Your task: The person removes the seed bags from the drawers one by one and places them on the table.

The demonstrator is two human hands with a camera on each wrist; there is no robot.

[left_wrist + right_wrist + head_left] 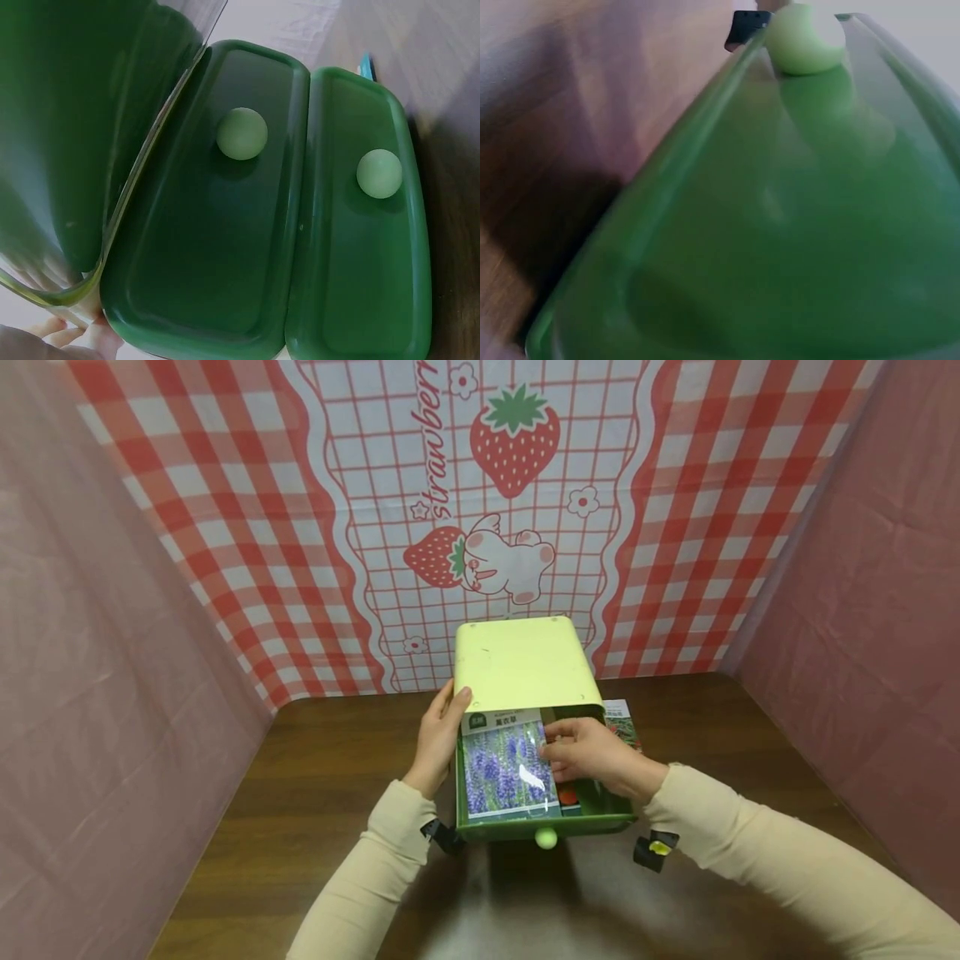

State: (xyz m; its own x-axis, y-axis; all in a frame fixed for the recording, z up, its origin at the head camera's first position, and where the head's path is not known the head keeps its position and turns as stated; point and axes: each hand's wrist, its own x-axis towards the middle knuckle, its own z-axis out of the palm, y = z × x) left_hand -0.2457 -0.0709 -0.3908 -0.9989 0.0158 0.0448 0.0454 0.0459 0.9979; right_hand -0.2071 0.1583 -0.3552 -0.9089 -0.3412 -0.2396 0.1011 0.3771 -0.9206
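Observation:
A small desktop cabinet with a pale yellow-green top (525, 664) stands on the table, its top green drawer (480, 831) pulled out. Inside the drawer lies a seed packet (502, 768) printed with purple lavender. My right hand (600, 756) reaches into the drawer and pinches that packet's right edge. Partly beneath it is another packet (568, 797) with a red-orange picture. Against the cabinet's left side rests my left hand (437, 739), thumb near the front top edge; a few of its fingers (90, 341) show in the left wrist view.
Two closed green drawers, a middle one (202, 247) and a lower one (360, 262), have round pale knobs. A further packet (621, 722) sticks out right of the cabinet. The wooden table (322, 777) meets a checked strawberry cloth (262, 568) behind and pink cloth at the sides.

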